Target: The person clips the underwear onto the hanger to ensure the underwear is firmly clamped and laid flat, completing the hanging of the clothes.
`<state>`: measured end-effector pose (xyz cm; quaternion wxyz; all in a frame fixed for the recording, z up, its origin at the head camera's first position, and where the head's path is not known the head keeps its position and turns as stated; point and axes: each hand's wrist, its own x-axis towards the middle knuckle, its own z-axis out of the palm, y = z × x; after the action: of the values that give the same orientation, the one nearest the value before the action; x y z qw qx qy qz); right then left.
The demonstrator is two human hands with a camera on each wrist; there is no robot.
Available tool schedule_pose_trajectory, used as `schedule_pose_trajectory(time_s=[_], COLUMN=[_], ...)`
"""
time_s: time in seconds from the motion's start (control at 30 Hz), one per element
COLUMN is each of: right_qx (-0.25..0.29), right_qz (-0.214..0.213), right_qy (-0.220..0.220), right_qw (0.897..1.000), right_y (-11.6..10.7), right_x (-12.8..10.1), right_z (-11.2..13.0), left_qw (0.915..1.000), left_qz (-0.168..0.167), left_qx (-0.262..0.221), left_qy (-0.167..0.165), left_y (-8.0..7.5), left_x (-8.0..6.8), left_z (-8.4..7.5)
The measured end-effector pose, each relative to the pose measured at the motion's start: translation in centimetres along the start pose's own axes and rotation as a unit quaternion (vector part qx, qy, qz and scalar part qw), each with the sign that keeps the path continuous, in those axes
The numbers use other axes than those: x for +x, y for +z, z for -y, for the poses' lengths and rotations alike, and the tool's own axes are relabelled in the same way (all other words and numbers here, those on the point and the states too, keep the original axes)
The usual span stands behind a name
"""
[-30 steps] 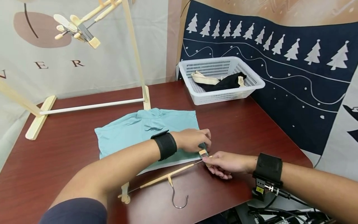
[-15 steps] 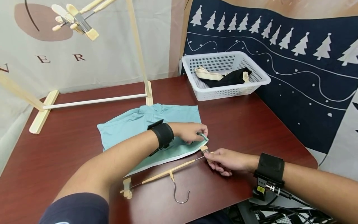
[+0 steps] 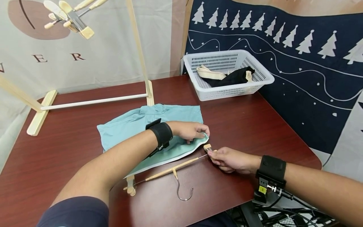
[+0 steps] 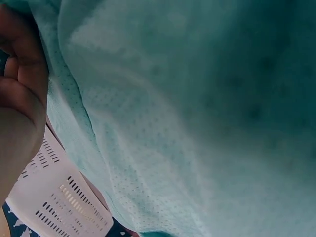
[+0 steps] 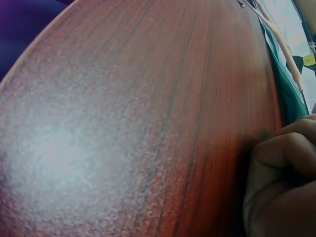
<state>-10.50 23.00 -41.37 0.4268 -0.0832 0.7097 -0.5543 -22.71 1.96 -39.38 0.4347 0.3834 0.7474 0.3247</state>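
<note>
Two bare hands are being brought together near the front right of a dark red wooden table (image 3: 255, 126). Starting at the left, a pale teal garment of light, finely perforated fabric (image 3: 147, 126) is lying flat at the table's middle, its white-edged near hem running from lower left up to the right. Along that hem, just in front of it, a slim light wooden clip hanger with a metal hook (image 3: 170, 171) is lying with its long axis the same way: one clip at the lower left, the hook pointing toward the person, the other clip (image 3: 208, 147) at the upper right.

The garment's right front corner is being pinched by the curled fingers of the left hand (image 3: 190, 130) and is being held just above and to the left of that right-hand clip. The clip itself is being gripped between thumb and fingers of the right hand (image 3: 231, 160), so both hands are nearly touching, the corner lying just beyond the clip's mouth. Whether the clip is being squeezed open cannot be told.
</note>
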Motion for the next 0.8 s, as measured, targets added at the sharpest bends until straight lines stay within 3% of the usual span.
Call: schedule_pose_trajectory(time_s=[0.63,0.8], right_qx=[0.004,-0.001], right_qz=[0.014,0.013], right_qy=[-0.020,-0.017], right_qw=[1.000,1.000], right_y=[-0.79,-0.95], right_x=[0.49,0.59], right_z=[0.41,0.27], left_qw=[0.9989,0.9994], left_qz=[0.036,0.032], left_qx=[-0.013,0.000], left_qy=[-0.027,-0.013], left_y=[-0.52,-0.65], left_x=[0.26,0.28], left_z=[0.12,0.21])
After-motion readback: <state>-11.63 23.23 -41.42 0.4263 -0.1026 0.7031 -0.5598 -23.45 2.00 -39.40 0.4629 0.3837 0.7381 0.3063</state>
